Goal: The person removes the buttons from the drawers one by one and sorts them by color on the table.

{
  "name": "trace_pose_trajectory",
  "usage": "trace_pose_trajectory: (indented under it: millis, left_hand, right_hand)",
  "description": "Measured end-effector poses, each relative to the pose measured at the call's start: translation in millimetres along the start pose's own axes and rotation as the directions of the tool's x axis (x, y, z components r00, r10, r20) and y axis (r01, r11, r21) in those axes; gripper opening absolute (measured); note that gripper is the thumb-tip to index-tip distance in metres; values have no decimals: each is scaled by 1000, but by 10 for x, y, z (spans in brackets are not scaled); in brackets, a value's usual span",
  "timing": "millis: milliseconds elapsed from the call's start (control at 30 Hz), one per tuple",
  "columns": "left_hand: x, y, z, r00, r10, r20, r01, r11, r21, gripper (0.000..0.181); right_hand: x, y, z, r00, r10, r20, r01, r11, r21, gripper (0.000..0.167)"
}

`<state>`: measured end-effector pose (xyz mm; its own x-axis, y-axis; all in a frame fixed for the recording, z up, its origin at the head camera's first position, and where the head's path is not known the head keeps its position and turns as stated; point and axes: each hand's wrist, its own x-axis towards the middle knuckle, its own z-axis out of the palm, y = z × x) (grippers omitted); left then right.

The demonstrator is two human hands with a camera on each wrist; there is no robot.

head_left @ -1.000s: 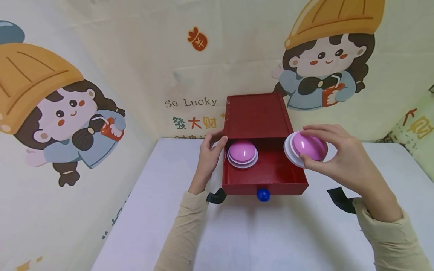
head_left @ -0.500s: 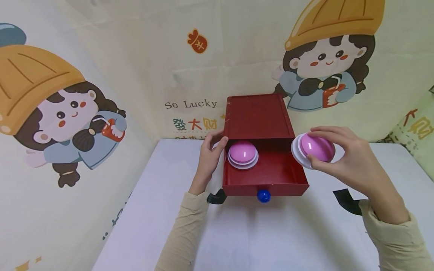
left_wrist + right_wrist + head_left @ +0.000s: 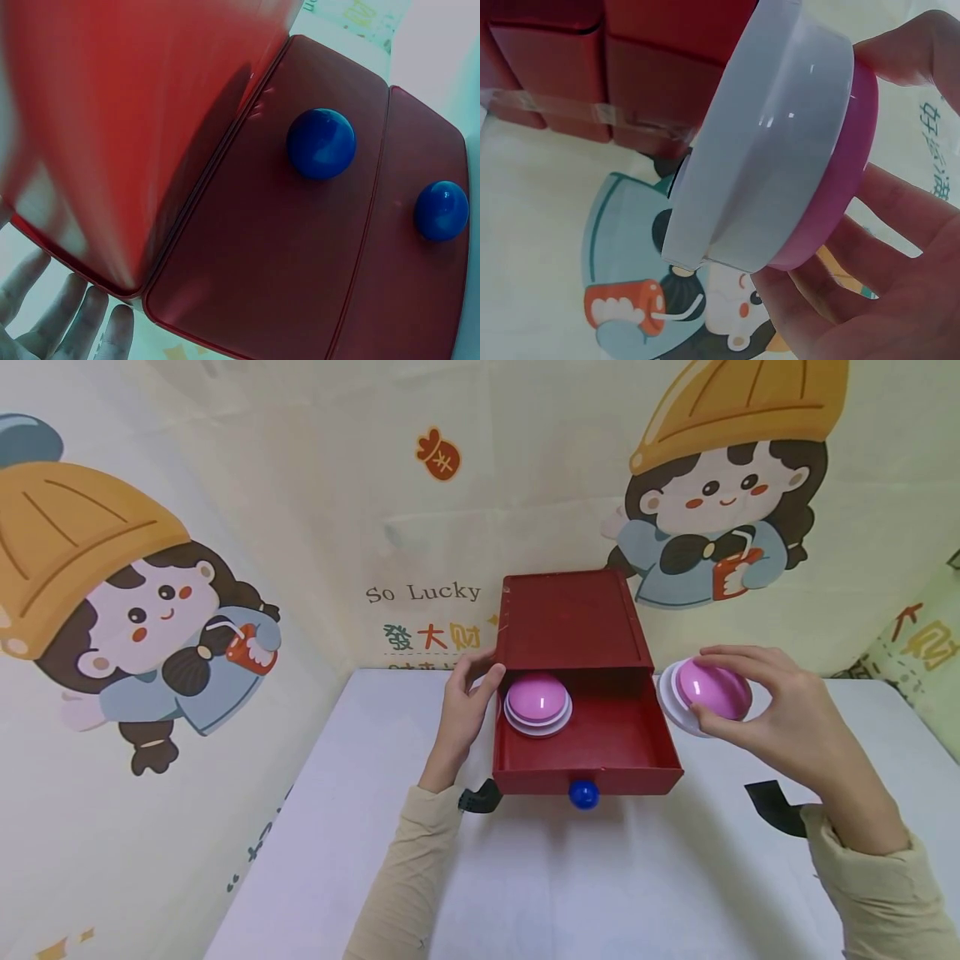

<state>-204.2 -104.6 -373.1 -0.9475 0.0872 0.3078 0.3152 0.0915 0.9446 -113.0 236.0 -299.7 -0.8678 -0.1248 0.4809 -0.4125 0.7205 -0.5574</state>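
Apparently mid-transfer, the right hand [image 3: 791,718] pinches a tilted button [image 3: 716,687] beside the drawer [image 3: 633,780]; the left hand [image 3: 462,718], unclenched, touches the cabinet [image 3: 573,622]; levelling seems next.

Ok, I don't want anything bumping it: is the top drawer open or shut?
Open: the top drawer juts out from the red cabinet, its inside showing, with one pink-domed object in it.

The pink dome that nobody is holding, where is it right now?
In the head view, the pink dome sits on its white base inside the open red drawer, toward the left side, close to the person's left hand.
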Motion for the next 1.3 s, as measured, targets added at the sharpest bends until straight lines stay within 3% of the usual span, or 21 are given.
trace_pose_trajectory:
  millis: [367,767,1167,1300]
  left_hand:
    - [0,-47,-6,1000,14,-2,-14,1000,0,44]
    - [-1,-35,-14,1000,14,-2,-14,1000,-4,45]
    - [-9,13,-11,1000,11,1,-11,1000,-12,43]
    - [21,-31,-5,1000,0,-1,0,1000,-12,42]
  right_hand:
    - [-19,119,39,998,55,40,-54,998,-17,65]
    - [20,305,176,997,59,54,-59,998,1,57]
    - [26,489,313,981,140,134,-139,990,-18,64]
    - [22,539,364,977,154,149,-153,988,-14,63]
